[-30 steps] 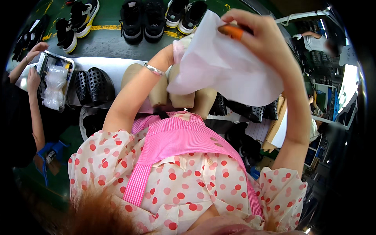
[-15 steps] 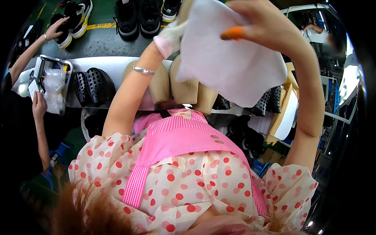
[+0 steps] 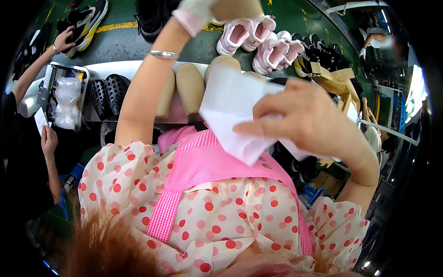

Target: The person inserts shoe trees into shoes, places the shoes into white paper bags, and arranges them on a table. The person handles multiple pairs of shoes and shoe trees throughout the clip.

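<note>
My right hand [image 3: 302, 115], bare, is closed on a white sheet of paper [image 3: 226, 108] that hangs bent in front of my apron. At the top edge my left hand [image 3: 196, 13], in a pale glove with a pink cuff, is closed on a beige shoe last [image 3: 240, 9], which the frame partly cuts off. Beneath my arms, several more beige lasts [image 3: 189, 87] stand on a light bench [image 3: 143, 69]. The paper covers part of that row. A pair of black perforated shoe forms [image 3: 115, 94] stands left of the lasts.
Left on the bench is a metal tray [image 3: 86, 87] with clear plastic-wrapped items [image 3: 68, 101]. A co-worker's hand [image 3: 64, 39] touches a black-and-yellow sneaker [image 3: 90, 27]. Pink-and-white sneakers [image 3: 235, 34] sit beyond the bench; a cardboard box [image 3: 337, 83] with brown paper stands right.
My right hand has brought the paper down toward my chest, and the sheet is now more folded. My left hand has moved up and away with the last. Pink-and-white sneakers have come into sight.
</note>
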{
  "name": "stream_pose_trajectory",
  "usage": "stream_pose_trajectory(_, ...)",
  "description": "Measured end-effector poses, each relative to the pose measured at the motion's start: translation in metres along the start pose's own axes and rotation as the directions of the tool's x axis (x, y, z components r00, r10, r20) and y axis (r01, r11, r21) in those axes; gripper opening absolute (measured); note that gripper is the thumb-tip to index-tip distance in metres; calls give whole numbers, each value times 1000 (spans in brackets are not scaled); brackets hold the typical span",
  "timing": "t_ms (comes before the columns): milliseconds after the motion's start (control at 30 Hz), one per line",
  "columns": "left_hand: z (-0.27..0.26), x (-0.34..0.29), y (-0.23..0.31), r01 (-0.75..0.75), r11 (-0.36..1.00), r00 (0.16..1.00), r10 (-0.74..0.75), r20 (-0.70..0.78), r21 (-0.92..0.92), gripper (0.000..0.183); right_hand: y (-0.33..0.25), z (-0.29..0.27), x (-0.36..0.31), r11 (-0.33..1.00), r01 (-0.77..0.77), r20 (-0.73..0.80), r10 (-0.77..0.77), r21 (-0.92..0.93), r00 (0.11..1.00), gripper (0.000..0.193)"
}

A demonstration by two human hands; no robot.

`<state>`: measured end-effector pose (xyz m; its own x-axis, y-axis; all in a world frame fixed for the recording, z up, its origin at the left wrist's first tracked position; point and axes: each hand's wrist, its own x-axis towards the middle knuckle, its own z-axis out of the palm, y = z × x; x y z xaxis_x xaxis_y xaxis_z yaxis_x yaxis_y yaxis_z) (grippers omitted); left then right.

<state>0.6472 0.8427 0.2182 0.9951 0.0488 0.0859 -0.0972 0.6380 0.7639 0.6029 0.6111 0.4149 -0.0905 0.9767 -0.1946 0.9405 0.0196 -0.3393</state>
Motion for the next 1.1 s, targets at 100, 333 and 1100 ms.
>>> stream_pose_trajectory(100, 49, -6, -11, 216, 953, 951, -254, 173, 213, 39, 39, -19, -3, 988, -149, -99, 145, -33, 984, 42)
stream_pose_trajectory(333, 14, -53, -81, 24, 961, 870, -155, 468, 275, 44, 121, -34, -10, 782, -451, -12, 505, 431, 863, 34)
stream_pose_trajectory(1100, 76, -81, -88, 110, 985, 983, -128, 132, 135, 42, 71, 115, -1, 751, -473, -557, 659, 460, 505, 92)
